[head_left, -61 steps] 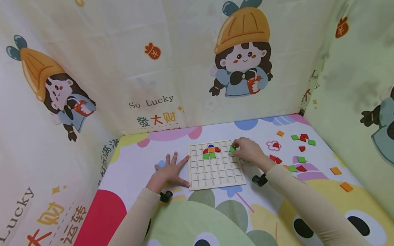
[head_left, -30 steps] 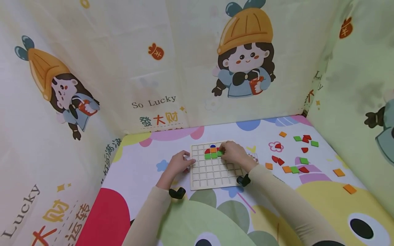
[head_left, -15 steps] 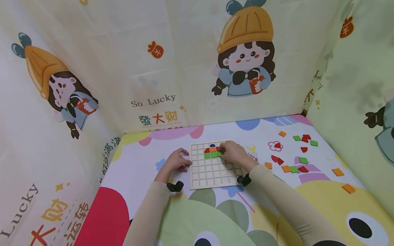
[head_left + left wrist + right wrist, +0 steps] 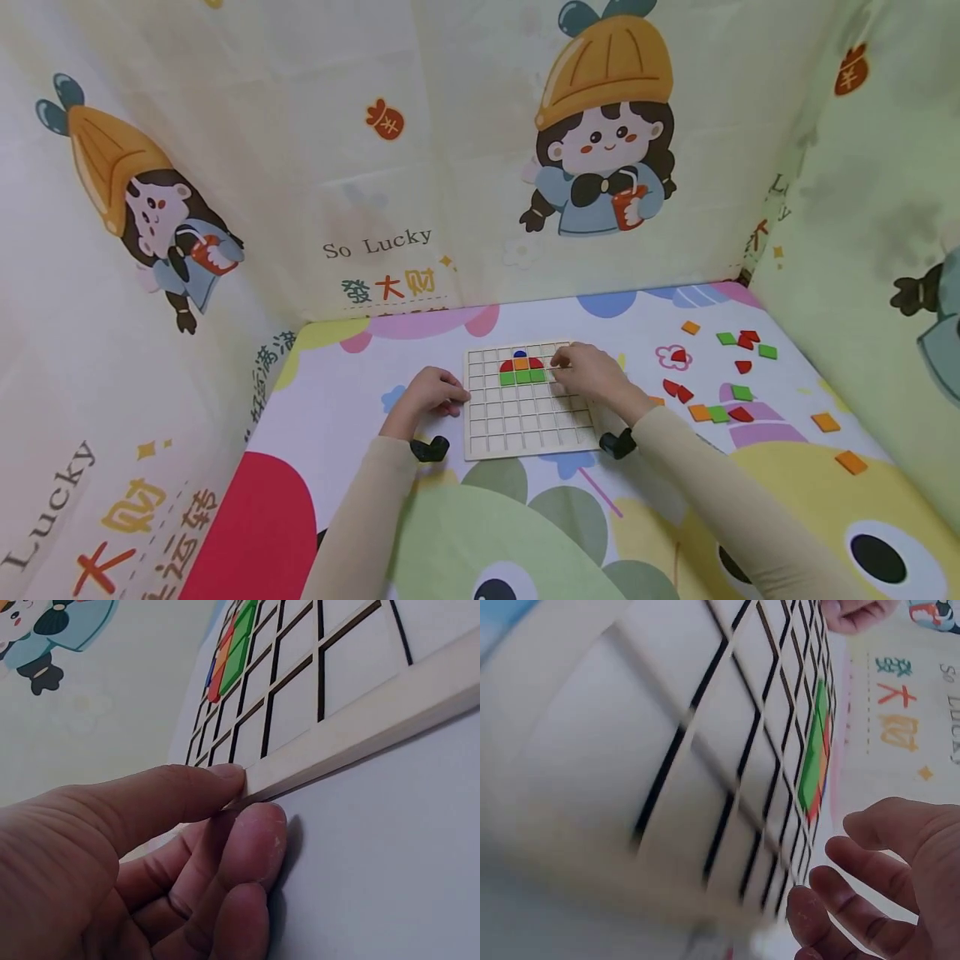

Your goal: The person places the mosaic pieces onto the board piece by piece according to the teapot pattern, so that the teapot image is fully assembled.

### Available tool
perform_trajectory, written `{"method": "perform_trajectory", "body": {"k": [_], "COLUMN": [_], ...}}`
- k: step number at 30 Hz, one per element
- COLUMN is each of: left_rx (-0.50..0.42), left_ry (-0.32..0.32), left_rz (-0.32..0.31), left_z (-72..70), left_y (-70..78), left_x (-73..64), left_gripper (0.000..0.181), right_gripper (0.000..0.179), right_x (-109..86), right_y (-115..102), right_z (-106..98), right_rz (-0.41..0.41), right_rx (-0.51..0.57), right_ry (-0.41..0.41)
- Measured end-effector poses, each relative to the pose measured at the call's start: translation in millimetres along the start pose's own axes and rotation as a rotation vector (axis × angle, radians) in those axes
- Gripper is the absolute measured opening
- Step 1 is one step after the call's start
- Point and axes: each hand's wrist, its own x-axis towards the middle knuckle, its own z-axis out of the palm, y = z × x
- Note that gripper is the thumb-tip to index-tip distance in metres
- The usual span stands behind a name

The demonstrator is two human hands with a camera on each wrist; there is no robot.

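A pale wooden grid board (image 4: 525,425) lies flat on the table. Near its far side, a row of green square tiles (image 4: 522,377) sits in the cells. Above that row an orange square tile (image 4: 521,364) lies between red quarter-round tiles (image 4: 536,364), topped by a blue tile (image 4: 520,355). At the board's left edge my left hand (image 4: 429,395) holds the rim, thumb tip against it and fingers curled below, as the left wrist view shows. Over the board's right part hovers my right hand (image 4: 596,375), fingers loosely bent with nothing between them.
Loose red, green and orange tiles (image 4: 742,392) are scattered on the cartoon-printed tablecloth (image 4: 345,392) to the right. An orange tile (image 4: 851,462) lies nearest the right edge. Printed fabric walls (image 4: 450,167) enclose the table at the back and sides.
My right hand brought a green tile leftward, set it at the right end of the green row, let go and drew back right. My left hand went from spread fingers to curled at the rim.
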Motion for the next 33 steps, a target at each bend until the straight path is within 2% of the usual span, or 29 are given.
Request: {"method": "perform_trajectory", "body": {"k": [6, 10, 12, 18, 24, 28, 33], "left_rx": [0.045, 0.109, 0.18, 0.474, 0.645, 0.677, 0.655], "left_ry": [0.01, 0.027, 0.05, 0.139, 0.239, 0.288, 0.314], "left_rz": [-0.028, -0.015, 0.01, 0.082, 0.108, 0.098, 0.076], "left_z": [-0.8, 0.3, 1.6, 7.3, 11.9, 14.6, 14.5], "left_y": [2.1, 4.1, 5.7, 14.6, 19.6, 22.4, 24.1], "left_x": [-2.4, -2.7, -3.4, -8.1, -12.1, -12.5, -11.1], "left_gripper": [0.02, 0.019, 0.019, 0.023, 0.028, 0.038, 0.064], "right_gripper": [0.028, 0.028, 0.029, 0.033, 0.032, 0.033, 0.03], "right_x": [-26.2, -45.9, -56.6, -90.8, -112.0, -120.6, -125.1], "right_y": [33.3, 58.9, 70.9, 101.3, 118.7, 126.6, 135.3], "right_z": [-29.0, -48.1, -57.0, -80.4, -93.9, -97.5, -94.7], "right_rz": [0.041, 0.083, 0.102, 0.136, 0.153, 0.153, 0.188], "right_rx": [-0.045, -0.061, -0.063, -0.066, -0.099, -0.137, -0.159], "right_ry": [0.009, 0.01, -0.001, -0.046, -0.077, -0.116, -0.186]}}
